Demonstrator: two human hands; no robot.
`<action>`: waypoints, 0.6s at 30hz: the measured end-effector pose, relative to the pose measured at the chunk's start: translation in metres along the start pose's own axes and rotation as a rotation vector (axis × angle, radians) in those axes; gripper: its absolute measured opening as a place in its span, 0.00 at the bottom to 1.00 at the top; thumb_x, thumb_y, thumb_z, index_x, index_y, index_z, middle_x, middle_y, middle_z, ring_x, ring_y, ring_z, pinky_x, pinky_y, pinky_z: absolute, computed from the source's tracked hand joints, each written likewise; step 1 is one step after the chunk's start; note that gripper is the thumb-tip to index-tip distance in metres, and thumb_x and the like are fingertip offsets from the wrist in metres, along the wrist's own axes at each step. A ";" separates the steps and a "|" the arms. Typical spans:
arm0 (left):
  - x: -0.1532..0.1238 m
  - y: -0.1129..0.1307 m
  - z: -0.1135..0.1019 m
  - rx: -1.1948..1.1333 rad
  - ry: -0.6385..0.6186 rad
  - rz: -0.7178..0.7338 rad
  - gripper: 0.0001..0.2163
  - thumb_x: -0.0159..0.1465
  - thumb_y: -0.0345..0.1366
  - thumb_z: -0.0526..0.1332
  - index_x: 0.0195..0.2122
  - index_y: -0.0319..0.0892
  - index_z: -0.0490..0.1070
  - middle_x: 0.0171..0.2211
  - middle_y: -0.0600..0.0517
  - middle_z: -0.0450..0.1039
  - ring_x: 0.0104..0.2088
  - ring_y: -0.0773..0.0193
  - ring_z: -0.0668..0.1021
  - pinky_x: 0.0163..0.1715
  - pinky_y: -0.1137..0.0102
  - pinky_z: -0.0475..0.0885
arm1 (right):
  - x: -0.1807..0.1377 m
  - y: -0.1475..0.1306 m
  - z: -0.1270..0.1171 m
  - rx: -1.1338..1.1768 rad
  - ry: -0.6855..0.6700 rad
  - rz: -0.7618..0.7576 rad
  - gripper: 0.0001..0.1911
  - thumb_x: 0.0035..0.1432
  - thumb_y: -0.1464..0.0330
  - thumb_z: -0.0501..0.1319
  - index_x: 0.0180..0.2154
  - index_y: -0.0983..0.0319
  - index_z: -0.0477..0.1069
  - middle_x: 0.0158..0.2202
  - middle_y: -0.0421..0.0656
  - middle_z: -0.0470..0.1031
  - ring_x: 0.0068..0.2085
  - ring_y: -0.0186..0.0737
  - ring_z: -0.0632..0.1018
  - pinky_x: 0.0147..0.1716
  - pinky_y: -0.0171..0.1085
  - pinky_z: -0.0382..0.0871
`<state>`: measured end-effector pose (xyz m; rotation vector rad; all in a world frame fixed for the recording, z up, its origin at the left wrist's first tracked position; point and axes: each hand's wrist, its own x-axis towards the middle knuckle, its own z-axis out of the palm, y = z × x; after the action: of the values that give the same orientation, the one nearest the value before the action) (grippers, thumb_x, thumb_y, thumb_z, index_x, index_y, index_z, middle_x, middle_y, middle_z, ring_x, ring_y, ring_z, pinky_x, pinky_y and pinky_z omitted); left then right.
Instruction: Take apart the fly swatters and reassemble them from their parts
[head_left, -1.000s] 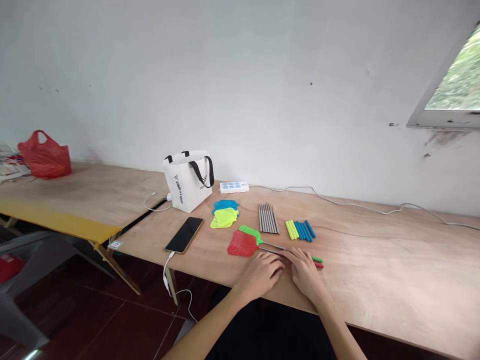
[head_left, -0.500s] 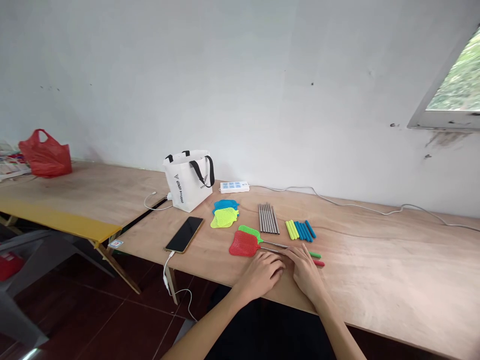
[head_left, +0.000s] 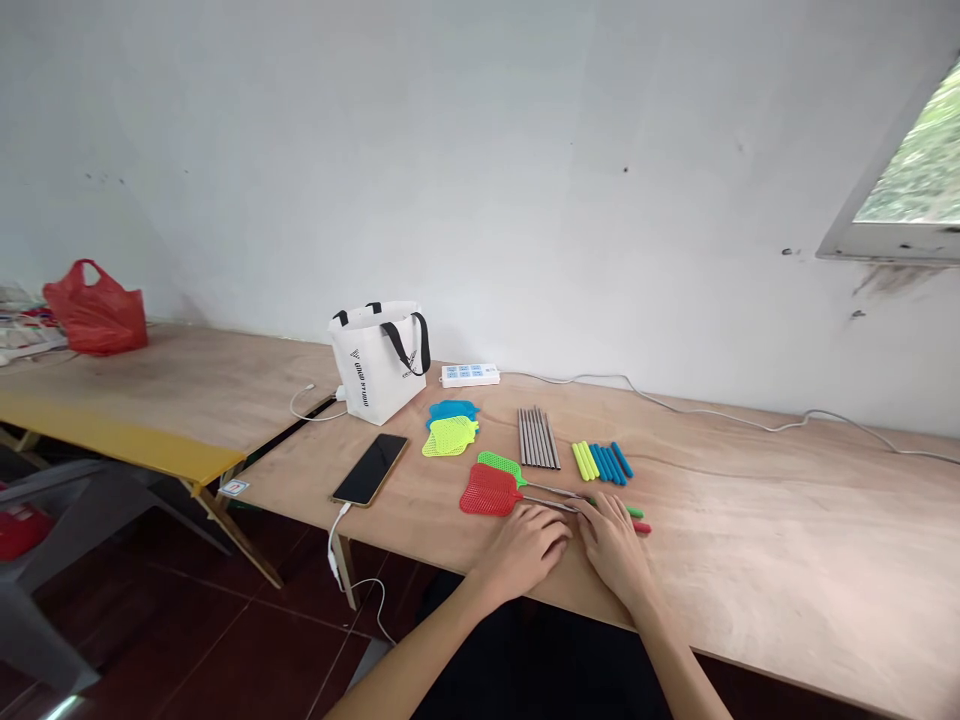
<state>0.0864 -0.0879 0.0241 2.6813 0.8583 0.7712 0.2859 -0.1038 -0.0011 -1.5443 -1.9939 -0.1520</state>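
Observation:
A red fly swatter (head_left: 489,490) and a green fly swatter (head_left: 501,463) lie side by side on the wooden table, heads to the left, thin metal shafts running right. My left hand (head_left: 525,548) rests on the tabletop just below the red swatter's shaft, fingers loosely bent and holding nothing. Over the handle ends lies my right hand (head_left: 615,545), fingers extended and partly hiding the red and green grips; whether it presses on them I cannot tell. Behind the swatters are blue mesh heads (head_left: 452,409), yellow mesh heads (head_left: 448,437), several metal tubes (head_left: 538,438), yellow grips (head_left: 585,461) and blue grips (head_left: 611,463).
A phone (head_left: 370,470) on a charging cable lies left, near the front edge. Behind it stand a white tote bag (head_left: 379,365) and a power strip (head_left: 470,375), whose cord (head_left: 705,410) runs along the wall. Another table with a red plastic bag (head_left: 97,310) stands left.
My right hand has shifted very slightly over the swatter handles. The left hand stays where it was, and the objects on the table keep their places; the view has moved a touch.

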 end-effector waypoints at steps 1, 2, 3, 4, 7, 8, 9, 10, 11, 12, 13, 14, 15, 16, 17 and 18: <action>0.000 0.000 0.000 -0.005 0.002 -0.001 0.09 0.72 0.33 0.58 0.51 0.46 0.74 0.51 0.51 0.77 0.53 0.59 0.76 0.56 0.62 0.68 | 0.000 0.000 0.000 -0.004 0.000 -0.002 0.19 0.68 0.73 0.50 0.49 0.55 0.76 0.49 0.45 0.76 0.49 0.47 0.74 0.55 0.48 0.66; 0.000 0.000 0.000 -0.009 0.003 0.000 0.09 0.72 0.33 0.58 0.51 0.46 0.74 0.51 0.51 0.77 0.53 0.59 0.76 0.56 0.61 0.68 | 0.000 0.000 0.000 -0.009 0.000 -0.004 0.18 0.68 0.73 0.50 0.49 0.55 0.76 0.49 0.45 0.76 0.49 0.47 0.74 0.54 0.48 0.66; 0.000 0.000 0.000 -0.013 0.002 0.001 0.09 0.73 0.33 0.58 0.51 0.46 0.74 0.51 0.51 0.77 0.53 0.58 0.76 0.56 0.61 0.68 | 0.000 0.000 0.000 -0.013 0.001 -0.003 0.18 0.68 0.73 0.50 0.49 0.55 0.76 0.49 0.45 0.76 0.48 0.46 0.74 0.54 0.48 0.66; 0.000 0.000 0.000 -0.016 0.002 0.002 0.09 0.73 0.33 0.57 0.50 0.46 0.74 0.51 0.51 0.77 0.53 0.58 0.76 0.56 0.61 0.68 | 0.000 0.000 0.000 -0.017 0.002 -0.002 0.18 0.68 0.73 0.50 0.49 0.55 0.76 0.49 0.45 0.76 0.48 0.46 0.74 0.54 0.48 0.66; 0.000 0.000 0.000 -0.020 -0.001 0.004 0.09 0.73 0.33 0.57 0.50 0.46 0.75 0.51 0.50 0.78 0.53 0.57 0.76 0.56 0.60 0.68 | 0.000 0.000 0.001 -0.028 0.010 0.002 0.18 0.68 0.72 0.50 0.49 0.54 0.77 0.48 0.45 0.76 0.48 0.47 0.74 0.54 0.48 0.66; 0.000 0.000 0.000 -0.019 -0.002 0.004 0.09 0.73 0.33 0.57 0.51 0.46 0.74 0.51 0.50 0.78 0.53 0.57 0.76 0.56 0.60 0.68 | 0.000 0.000 0.001 -0.034 0.015 0.002 0.18 0.68 0.72 0.50 0.49 0.54 0.77 0.48 0.45 0.76 0.48 0.47 0.74 0.54 0.49 0.66; 0.000 0.000 0.000 -0.019 -0.002 0.004 0.10 0.73 0.33 0.57 0.51 0.46 0.74 0.51 0.50 0.78 0.53 0.57 0.76 0.56 0.60 0.68 | 0.000 0.000 0.002 -0.042 0.019 0.002 0.18 0.68 0.71 0.50 0.49 0.54 0.77 0.49 0.45 0.76 0.49 0.47 0.74 0.54 0.49 0.66; 0.000 0.000 0.000 -0.018 -0.003 0.004 0.10 0.73 0.33 0.58 0.52 0.46 0.74 0.51 0.50 0.78 0.53 0.58 0.76 0.56 0.60 0.69 | -0.001 0.000 0.002 -0.051 0.022 0.002 0.18 0.69 0.71 0.50 0.49 0.55 0.76 0.49 0.46 0.76 0.49 0.47 0.74 0.54 0.49 0.66; 0.000 0.000 0.000 -0.016 -0.005 0.003 0.10 0.72 0.33 0.58 0.52 0.46 0.74 0.51 0.50 0.78 0.53 0.58 0.76 0.56 0.61 0.69 | -0.001 0.001 0.002 -0.060 0.024 0.003 0.18 0.69 0.71 0.50 0.49 0.55 0.76 0.49 0.46 0.76 0.49 0.48 0.75 0.54 0.49 0.66; 0.000 0.000 0.000 -0.014 -0.004 0.001 0.10 0.72 0.33 0.58 0.52 0.45 0.74 0.51 0.51 0.78 0.53 0.58 0.76 0.56 0.61 0.69 | -0.001 0.001 0.003 -0.068 0.024 0.004 0.18 0.69 0.71 0.50 0.49 0.55 0.76 0.49 0.46 0.77 0.49 0.48 0.75 0.54 0.49 0.66; 0.000 0.000 -0.001 -0.011 -0.005 -0.002 0.10 0.72 0.33 0.58 0.52 0.45 0.74 0.51 0.51 0.78 0.53 0.58 0.76 0.56 0.61 0.68 | -0.001 0.002 0.004 -0.075 0.023 0.004 0.18 0.69 0.71 0.50 0.49 0.55 0.76 0.49 0.46 0.77 0.49 0.47 0.75 0.54 0.49 0.66; 0.000 0.000 -0.001 -0.009 -0.006 -0.003 0.10 0.72 0.33 0.58 0.52 0.46 0.74 0.51 0.51 0.78 0.53 0.58 0.76 0.56 0.61 0.68 | -0.001 0.002 0.004 -0.082 0.022 0.004 0.18 0.69 0.71 0.50 0.49 0.55 0.76 0.49 0.46 0.77 0.48 0.47 0.75 0.54 0.49 0.65; 0.000 0.000 -0.001 -0.008 -0.006 -0.003 0.10 0.72 0.33 0.58 0.52 0.46 0.74 0.51 0.51 0.78 0.53 0.58 0.76 0.56 0.61 0.68 | -0.002 0.002 0.005 -0.087 0.021 0.004 0.18 0.69 0.71 0.50 0.49 0.54 0.76 0.49 0.46 0.77 0.49 0.47 0.75 0.55 0.50 0.65; 0.000 0.000 -0.001 -0.008 -0.006 -0.002 0.10 0.72 0.33 0.57 0.52 0.46 0.74 0.51 0.50 0.78 0.53 0.58 0.76 0.56 0.60 0.68 | -0.002 0.003 0.005 -0.089 0.020 0.004 0.18 0.69 0.70 0.50 0.50 0.54 0.76 0.49 0.46 0.77 0.49 0.47 0.75 0.55 0.50 0.64; 0.000 0.000 -0.001 -0.008 -0.005 0.001 0.10 0.73 0.33 0.57 0.52 0.46 0.74 0.51 0.50 0.78 0.53 0.57 0.76 0.56 0.60 0.68 | -0.002 0.003 0.006 -0.090 0.018 0.005 0.18 0.69 0.70 0.50 0.50 0.54 0.76 0.50 0.46 0.77 0.50 0.48 0.75 0.56 0.51 0.63; 0.000 0.000 0.000 -0.006 -0.005 0.004 0.10 0.73 0.33 0.57 0.52 0.46 0.74 0.51 0.50 0.78 0.53 0.58 0.76 0.56 0.60 0.68 | -0.002 0.003 0.007 -0.090 0.017 0.008 0.18 0.69 0.70 0.49 0.50 0.54 0.76 0.50 0.46 0.77 0.50 0.48 0.75 0.58 0.51 0.62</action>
<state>0.0865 -0.0880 0.0247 2.6797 0.8476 0.7660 0.2863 -0.1018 -0.0085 -1.6016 -1.9919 -0.2538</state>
